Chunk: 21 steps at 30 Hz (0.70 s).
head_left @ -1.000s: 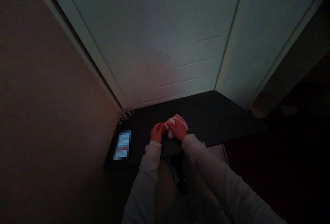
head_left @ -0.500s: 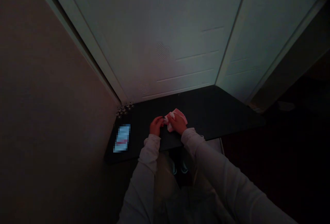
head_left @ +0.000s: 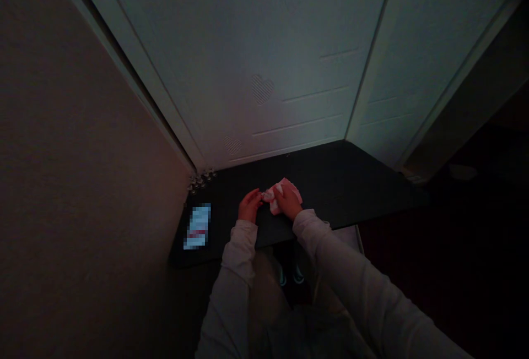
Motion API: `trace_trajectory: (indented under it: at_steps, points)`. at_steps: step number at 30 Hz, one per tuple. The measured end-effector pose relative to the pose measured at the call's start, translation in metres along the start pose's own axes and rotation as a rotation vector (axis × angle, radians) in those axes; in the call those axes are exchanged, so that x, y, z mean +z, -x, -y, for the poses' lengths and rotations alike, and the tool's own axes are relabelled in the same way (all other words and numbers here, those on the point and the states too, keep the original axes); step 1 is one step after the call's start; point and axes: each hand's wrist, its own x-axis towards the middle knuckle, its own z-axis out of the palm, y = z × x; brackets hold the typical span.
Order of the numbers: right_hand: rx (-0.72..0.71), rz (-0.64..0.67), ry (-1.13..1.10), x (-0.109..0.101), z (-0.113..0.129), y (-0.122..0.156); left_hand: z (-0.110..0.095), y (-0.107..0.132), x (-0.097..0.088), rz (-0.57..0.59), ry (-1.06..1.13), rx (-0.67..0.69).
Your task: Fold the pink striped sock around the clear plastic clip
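Over the dark table (head_left: 330, 177), my right hand (head_left: 289, 202) grips a pink cloth (head_left: 293, 187), its edge fanning out beyond the fingers. A small shiny piece (head_left: 265, 196) shows between the two hands, against the cloth. My left hand (head_left: 248, 206) has its fingertips closed on the near end of that piece. Its exact kind is too small and dim to make out. Part of the cloth is hidden under my right hand.
At the table's back left corner stand several small shiny metal pieces (head_left: 200, 180). A phone-like lit screen (head_left: 197, 227), pixelated, lies at the left. A pale panel (head_left: 248, 28) with heart patterns rises behind the table, and a wall (head_left: 82, 155) is on the left.
My right hand has shifted slightly right along the cloth, and more of the shiny piece shows between the hands. The left fingers are a little straighter. The view has tilted slightly.
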Motion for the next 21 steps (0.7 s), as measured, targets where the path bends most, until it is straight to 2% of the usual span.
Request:
trace_trajectory:
  at_steps: [11,21]
  points:
    - [-0.002,-0.066,0.027,0.0040,-0.0022,-0.0018,0.0073,-0.0023,-0.0058,0.098,-0.070,0.024]
    - [0.031,-0.095,-0.014,0.0048,-0.0034,-0.0027,0.0093,-0.0040,-0.0056,0.071,-0.052,0.019]
